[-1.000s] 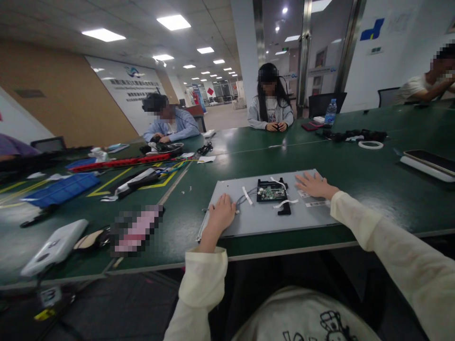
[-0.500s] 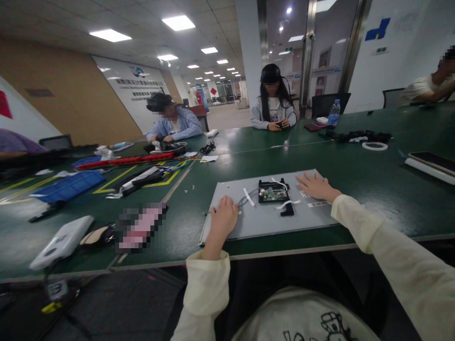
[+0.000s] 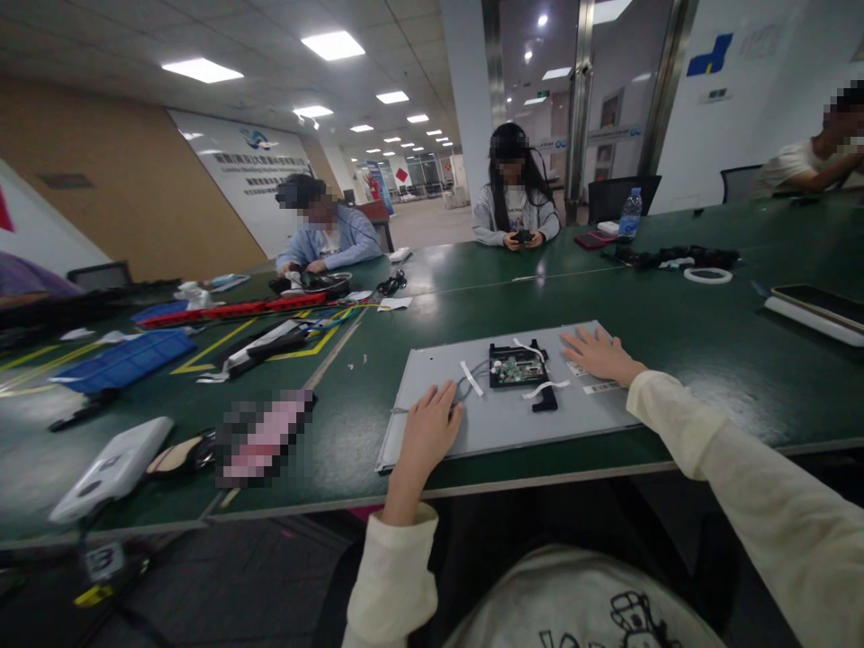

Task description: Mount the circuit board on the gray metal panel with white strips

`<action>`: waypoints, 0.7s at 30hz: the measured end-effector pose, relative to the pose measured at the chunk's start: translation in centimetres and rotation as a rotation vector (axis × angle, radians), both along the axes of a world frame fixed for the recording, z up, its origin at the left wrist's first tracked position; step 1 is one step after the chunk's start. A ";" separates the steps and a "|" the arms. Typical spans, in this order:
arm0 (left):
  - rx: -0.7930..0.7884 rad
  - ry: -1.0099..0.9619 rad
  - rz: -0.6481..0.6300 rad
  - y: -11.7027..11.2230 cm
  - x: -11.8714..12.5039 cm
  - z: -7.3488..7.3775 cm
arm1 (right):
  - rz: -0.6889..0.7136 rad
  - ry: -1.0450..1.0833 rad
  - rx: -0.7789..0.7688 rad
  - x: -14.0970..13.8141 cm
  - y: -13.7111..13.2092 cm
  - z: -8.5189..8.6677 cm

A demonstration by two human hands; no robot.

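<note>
A flat grey panel (image 3: 499,427) lies on the table in front of me. At its middle sits a green circuit board (image 3: 518,370) in a black bracket (image 3: 545,402), with white tape strips (image 3: 472,379) around it. A thin grey cable (image 3: 471,382) runs from the board toward my left hand (image 3: 432,425), which rests on the panel's left part with fingers stretched out, covering some of the cable. My right hand (image 3: 599,355) lies flat on the far right part, fingers spread, beside white labels (image 3: 602,388). Neither hand visibly holds anything.
On the left are a white power-bank-like device (image 3: 113,468), a blurred pink item (image 3: 266,441) and a blue tray (image 3: 128,360). A tape roll (image 3: 707,275), a bottle (image 3: 630,214) and a phone (image 3: 820,308) lie right. Co-workers sit across the table.
My left hand has shifted slightly right and toward me on the panel, uncovering cable at the left edge. My right hand stays in place. The view has turned slightly.
</note>
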State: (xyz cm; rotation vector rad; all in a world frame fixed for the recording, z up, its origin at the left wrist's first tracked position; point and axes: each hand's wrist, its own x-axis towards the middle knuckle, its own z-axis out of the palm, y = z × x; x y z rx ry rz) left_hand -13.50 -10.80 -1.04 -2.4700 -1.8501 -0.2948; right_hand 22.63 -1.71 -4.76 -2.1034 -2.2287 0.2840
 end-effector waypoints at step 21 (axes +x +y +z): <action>-0.026 0.072 0.015 -0.5 0.7 0.4 | 0.003 0.005 0.008 0.1 0.1 -0.1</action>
